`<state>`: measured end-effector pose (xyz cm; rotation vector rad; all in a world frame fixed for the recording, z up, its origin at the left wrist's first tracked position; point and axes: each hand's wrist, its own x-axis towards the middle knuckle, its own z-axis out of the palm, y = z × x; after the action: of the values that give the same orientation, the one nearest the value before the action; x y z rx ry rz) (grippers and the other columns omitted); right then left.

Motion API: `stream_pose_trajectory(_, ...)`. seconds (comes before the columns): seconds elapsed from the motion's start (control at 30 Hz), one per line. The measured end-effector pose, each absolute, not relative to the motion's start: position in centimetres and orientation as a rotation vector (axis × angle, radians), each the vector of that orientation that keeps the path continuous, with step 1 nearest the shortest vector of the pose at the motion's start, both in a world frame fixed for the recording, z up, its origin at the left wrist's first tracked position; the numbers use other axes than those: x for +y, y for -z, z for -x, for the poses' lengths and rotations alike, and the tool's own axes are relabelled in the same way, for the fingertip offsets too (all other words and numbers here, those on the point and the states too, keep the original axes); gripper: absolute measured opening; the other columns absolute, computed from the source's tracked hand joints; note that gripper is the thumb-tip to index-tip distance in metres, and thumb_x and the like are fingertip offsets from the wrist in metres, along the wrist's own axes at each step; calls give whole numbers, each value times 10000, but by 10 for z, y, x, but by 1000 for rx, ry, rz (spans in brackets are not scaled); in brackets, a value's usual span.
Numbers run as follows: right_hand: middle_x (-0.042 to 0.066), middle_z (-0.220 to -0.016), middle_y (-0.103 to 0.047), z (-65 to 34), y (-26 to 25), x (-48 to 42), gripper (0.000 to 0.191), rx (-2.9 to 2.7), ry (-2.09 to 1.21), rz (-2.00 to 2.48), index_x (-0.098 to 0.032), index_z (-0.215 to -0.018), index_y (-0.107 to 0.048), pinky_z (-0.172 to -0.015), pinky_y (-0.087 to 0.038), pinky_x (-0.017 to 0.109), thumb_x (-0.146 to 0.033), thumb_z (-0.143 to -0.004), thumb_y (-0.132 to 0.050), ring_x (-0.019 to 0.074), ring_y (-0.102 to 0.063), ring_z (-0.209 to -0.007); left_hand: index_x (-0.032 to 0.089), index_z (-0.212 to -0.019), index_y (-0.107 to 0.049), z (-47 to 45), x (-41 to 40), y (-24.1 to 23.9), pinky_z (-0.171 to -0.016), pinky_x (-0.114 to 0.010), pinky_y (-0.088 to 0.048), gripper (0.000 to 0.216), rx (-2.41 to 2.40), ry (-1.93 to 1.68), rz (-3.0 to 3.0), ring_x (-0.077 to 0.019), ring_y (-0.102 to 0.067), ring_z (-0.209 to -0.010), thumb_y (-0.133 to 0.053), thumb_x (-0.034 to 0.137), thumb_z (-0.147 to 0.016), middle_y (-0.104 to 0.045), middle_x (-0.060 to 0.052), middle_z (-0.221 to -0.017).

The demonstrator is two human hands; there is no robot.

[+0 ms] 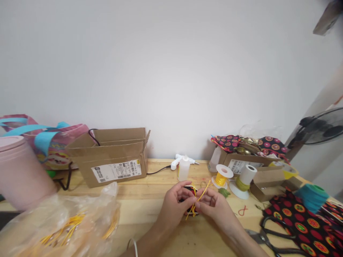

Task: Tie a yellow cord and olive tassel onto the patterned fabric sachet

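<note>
Close together over the wooden table, my left hand and my right hand pinch thin yellow cord between thumbs and fingertips. Strands of it cross and stick out above and below the fingers. Behind the cord is a small black-and-red patterned piece, mostly covered by my left fingers; whether it is cloth or a pouch I cannot tell. A white bottle stands just beyond my hands. To the right are a spool of yellow cord and a spool of olive cord.
Black-handled scissors lie at right by patterned cloth and a teal thread cone. A white glue gun lies behind the bottle. At left are a cardboard box, a plastic bag with yellow cords and a pink bin.
</note>
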<state>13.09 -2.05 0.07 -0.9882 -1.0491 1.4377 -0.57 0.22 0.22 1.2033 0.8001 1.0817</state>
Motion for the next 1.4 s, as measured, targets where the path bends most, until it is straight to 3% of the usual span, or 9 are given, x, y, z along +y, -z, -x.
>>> stream_pose_trajectory(0.27, -24, -592, -615, -127, -2, -21, 315, -1066, -1368, 1000, -164, -687, -553, -547, -422, 204, -210, -477, -784, 100, -552, -550, 137, -1043, -487, 3, 3, -3, -591, -230, -414, 462, 800, -1136, -1200, -116, -534, -605, -652, 167, -612, -576, 21, -642)
stream_pose_trajectory(0.5, -21, -608, -601, -125, -13, -27, 279, -1103, -1288, 989, -171, -678, -550, -534, -419, 208, -233, -514, -767, 104, -542, -552, 149, -1036, -505, 6, 1, -4, -594, -230, -414, 414, 781, -1076, -1250, -125, -539, -634, -633, 251, -656, -570, 4, -699)
stream_pose_trajectory(0.6, -9, -607, -599, -128, -21, -30, 272, -1114, -1250, 1013, -173, -680, -552, -528, -432, 238, -272, -530, -755, 128, -551, -543, 144, -834, -611, 7, -4, -17, -504, -205, -397, 240, 730, -977, -1318, -110, -533, -547, -531, 347, -735, -586, -13, -678)
stream_pose_trajectory(0.7, -11, -635, -600, -133, -25, -30, 226, -1082, -1196, 971, -179, -691, -558, -527, -428, 233, -265, -574, -732, 114, -536, -531, 131, -705, -645, 9, -6, -33, -393, -195, -330, 375, 689, -850, -1388, -69, -455, -376, -408, 410, -788, -589, -15, -620)
stream_pose_trajectory(0.87, -17, -666, -581, -137, -35, -28, 205, -1004, -1257, 804, -179, -696, -564, -523, -414, 219, -225, -585, -730, 98, -522, -541, 168, -724, -685, 15, -3, -56, -455, -180, -335, 199, 706, -749, -1471, -70, -449, -454, -572, 329, -694, -625, -6, -638)
stream_pose_trajectory(1.0, -12, -639, -577, -137, -57, -34, 163, -986, -1368, 734, -167, -686, -586, -526, -406, 212, -237, -611, -714, 88, -506, -538, 168, -595, -676, 21, -10, -90, -354, -184, -156, 248, 773, -593, -1459, -50, -312, -339, -566, 372, -683, -486, 43, -385)
stream_pose_trajectory(1.07, -9, -613, -588, -137, -69, -37, 129, -1034, -1430, 689, -166, -686, -591, -532, -405, 210, -237, -645, -691, 88, -514, -539, 172, -570, -664, 24, -17, -111, -354, -184, -131, 241, 800, -483, -1403, -50, -296, -358, -588, 381, -665, -514, 33, -425)
stream_pose_trajectory(1.27, -12, -573, -608, -139, -68, -31, 150, -1120, -1442, 721, -152, -685, -591, -557, -420, 228, -235, -627, -702, 101, -552, -531, 157, -700, -652, 25, -21, -98, -548, -188, -351, 219, 642, -514, -1154, -85, -506, -531, -560, 355, -721, -630, -33, -613)
stream_pose_trajectory(1.4, -9, -531, -609, -139, -43, -22, 204, -1111, -1425, 828, -136, -636, -587, -514, -410, 218, -257, -567, -735, 105, -557, -497, 132, -737, -648, 25, -15, -56, -508, -177, -359, 252, 611, -521, -960, -89, -532, -522, -668, 355, -622, -601, -20, -588)
